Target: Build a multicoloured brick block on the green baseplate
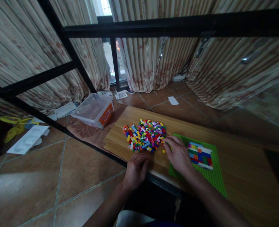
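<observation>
A pile of small colourful building bricks (146,134) lies spread on a wooden tabletop (120,123). My right hand (177,153) reaches to the pile's right edge, thumb and fingers pinched around a small yellow building brick (162,142). Its wrist and forearm pass over a green studded baseplate (214,176), hiding part of it. Bricks in blue, white, red, orange and green form a flat patch (201,155) on that plate. Close to the pile's front, my left hand (136,167) rests at the table edge with its fingers curled in. Whatever those fingers may hold is hidden.
A clear plastic box (93,108) with an orange label stands left of the tabletop. A loose yellow brick (163,151) lies beside the pile. Black metal bars (82,75) cross the view, before striped curtains (139,63). White paper (173,100) lies on the tiled floor.
</observation>
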Demonstrator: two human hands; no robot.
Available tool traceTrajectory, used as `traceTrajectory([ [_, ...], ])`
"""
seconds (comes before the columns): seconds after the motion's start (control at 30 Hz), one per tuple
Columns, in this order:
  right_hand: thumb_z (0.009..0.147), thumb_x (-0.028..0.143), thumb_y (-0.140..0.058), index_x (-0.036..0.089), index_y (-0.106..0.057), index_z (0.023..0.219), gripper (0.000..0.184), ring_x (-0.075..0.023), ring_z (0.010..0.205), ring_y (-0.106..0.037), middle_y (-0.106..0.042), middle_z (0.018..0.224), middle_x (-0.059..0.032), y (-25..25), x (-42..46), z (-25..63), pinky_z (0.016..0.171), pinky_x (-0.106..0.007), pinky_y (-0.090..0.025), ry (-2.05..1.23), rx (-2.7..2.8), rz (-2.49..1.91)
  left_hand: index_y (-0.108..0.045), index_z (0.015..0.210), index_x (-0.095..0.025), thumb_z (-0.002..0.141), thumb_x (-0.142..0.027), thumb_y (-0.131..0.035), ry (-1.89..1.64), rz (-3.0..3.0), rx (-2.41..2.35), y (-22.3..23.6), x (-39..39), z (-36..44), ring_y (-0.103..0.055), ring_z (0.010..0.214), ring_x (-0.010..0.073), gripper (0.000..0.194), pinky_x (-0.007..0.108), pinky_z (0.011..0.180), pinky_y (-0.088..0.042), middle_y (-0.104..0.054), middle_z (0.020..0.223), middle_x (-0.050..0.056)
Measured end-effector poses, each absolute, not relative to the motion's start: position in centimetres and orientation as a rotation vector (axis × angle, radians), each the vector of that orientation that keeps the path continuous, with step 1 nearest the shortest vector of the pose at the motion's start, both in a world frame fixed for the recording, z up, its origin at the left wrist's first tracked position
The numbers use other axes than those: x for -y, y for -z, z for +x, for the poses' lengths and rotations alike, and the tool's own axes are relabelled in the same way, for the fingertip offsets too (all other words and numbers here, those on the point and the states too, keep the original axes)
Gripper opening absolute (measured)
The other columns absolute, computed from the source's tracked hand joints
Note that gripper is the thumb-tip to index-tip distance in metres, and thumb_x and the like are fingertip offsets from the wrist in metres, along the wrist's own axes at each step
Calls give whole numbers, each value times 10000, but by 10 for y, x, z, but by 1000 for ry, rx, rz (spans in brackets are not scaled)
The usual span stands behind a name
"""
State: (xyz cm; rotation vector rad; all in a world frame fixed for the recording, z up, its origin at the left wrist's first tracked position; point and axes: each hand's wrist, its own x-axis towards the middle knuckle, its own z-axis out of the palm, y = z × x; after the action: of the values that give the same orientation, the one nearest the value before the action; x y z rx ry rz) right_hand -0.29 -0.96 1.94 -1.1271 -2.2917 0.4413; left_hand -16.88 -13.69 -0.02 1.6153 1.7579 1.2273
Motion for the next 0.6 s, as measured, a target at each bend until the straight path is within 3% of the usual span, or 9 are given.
traceTrajectory([
  [0.3,821,149,-537,217,-690,1077,305,-257,1067,-523,-593,1139,-93,-15,-26,-30,965,-408,-425,-350,2552,-1071,-682,965,-223,910,-214,-517,-1173,1700,-1766,7,132,-164,-636,942,211,175,370,865,-511,-698,987,61],
  [0.6,852,151,-515,202,-686,1012,239,-270,1062,-512,-589,1117,-110,-13,-23,-44,931,-408,-428,-313,2542,-1122,-676,975,-231,913,-196,-507,-1131,1720,-1789,4,130,-164,-625,944,209,184,364,849,-502,-690,1006,51],
])
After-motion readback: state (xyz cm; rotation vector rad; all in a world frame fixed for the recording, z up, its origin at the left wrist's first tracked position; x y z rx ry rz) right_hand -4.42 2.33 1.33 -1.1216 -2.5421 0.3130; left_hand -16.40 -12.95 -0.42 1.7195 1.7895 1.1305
